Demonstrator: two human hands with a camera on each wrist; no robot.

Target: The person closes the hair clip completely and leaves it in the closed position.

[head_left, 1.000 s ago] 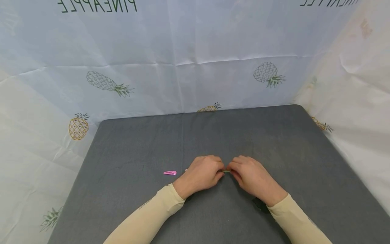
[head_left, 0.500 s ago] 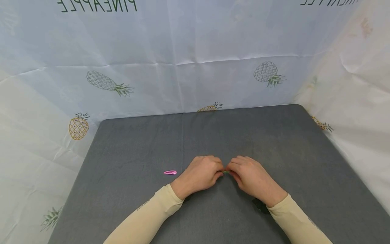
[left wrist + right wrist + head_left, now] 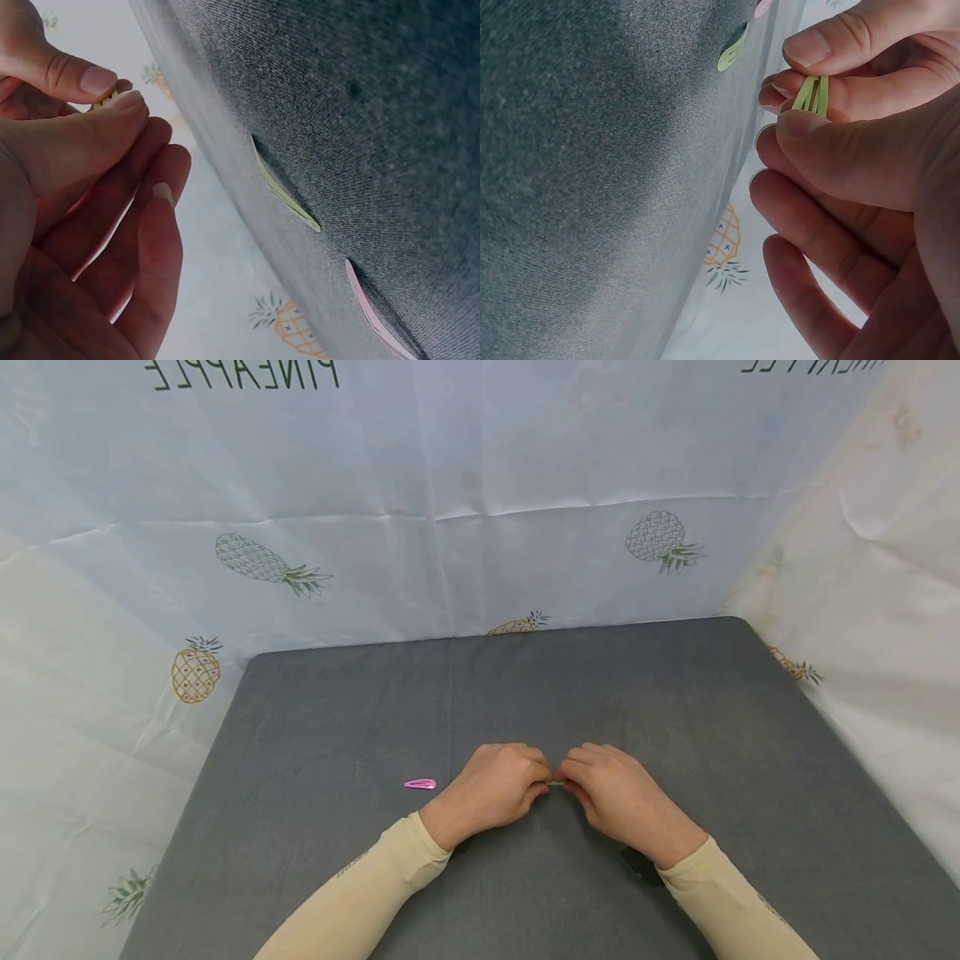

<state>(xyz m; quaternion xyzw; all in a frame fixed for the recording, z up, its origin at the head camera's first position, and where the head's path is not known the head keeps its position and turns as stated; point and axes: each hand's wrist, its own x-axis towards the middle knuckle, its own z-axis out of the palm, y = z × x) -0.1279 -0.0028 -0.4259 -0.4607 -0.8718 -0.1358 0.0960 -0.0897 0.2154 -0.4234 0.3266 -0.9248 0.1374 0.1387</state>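
A small green snap hair clip [image 3: 811,97] is pinched between both hands, thumbs against fingers, a short stretch of it showing between the fingertips. My left hand [image 3: 498,785] holds one end. My right hand [image 3: 618,789] holds the other, close to the left fingertips. The fingers cover most of the clip, so I cannot tell whether it is snapped or bent back. On the cloth lie another green hair clip [image 3: 281,187] and a pink hair clip [image 3: 371,319]. In the head view the pink one shows left of my left wrist; the second green one is hidden.
A dark grey cloth [image 3: 337,718] covers the table. White pineapple-print sheets [image 3: 360,568] hang behind it and along both sides. Beneath the right wrist is a small dark object [image 3: 641,866], mostly hidden by the sleeve.
Both hands stay almost still on the green hair clip. The left wrist has shifted slightly left, covering a pale speck that showed beside it a second ago.
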